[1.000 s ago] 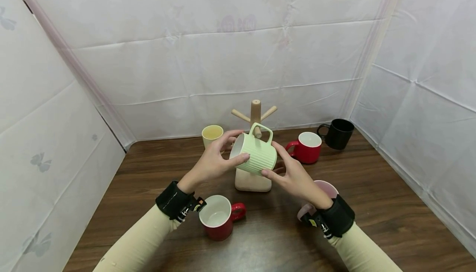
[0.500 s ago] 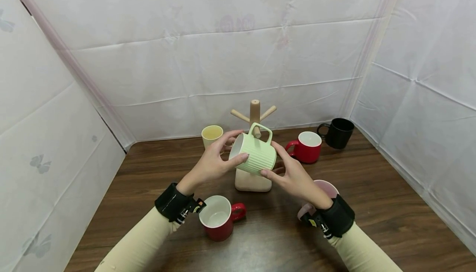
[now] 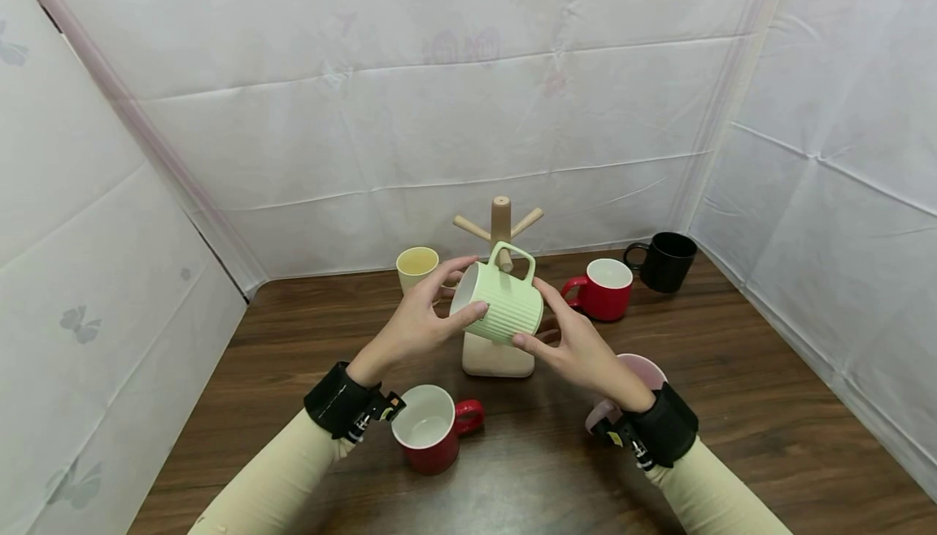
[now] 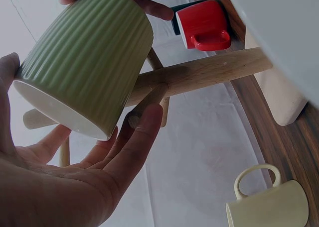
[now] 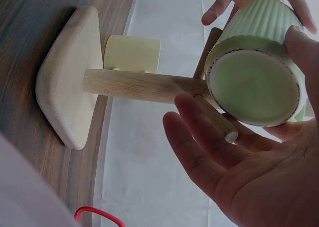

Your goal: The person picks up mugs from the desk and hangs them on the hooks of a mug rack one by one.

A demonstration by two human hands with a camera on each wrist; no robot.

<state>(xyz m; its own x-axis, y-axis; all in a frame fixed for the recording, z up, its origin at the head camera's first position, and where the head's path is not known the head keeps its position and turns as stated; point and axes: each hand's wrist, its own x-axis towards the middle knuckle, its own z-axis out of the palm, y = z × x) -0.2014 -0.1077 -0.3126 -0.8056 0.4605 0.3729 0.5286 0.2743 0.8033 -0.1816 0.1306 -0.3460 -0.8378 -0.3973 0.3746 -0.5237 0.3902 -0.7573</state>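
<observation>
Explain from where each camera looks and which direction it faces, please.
Head: worn on the head, facing forward and down at the table; left hand, right hand and both sleeves show.
Left wrist: on that wrist, facing the green mug and wooden stand, picture turned sideways; left hand near, right hand partly at the top.
Right wrist: on that wrist, facing the mug's base, also sideways; right hand near, left hand partly beyond the mug.
Shared by both wrist views: green mug, wooden stand, yellow mug.
</observation>
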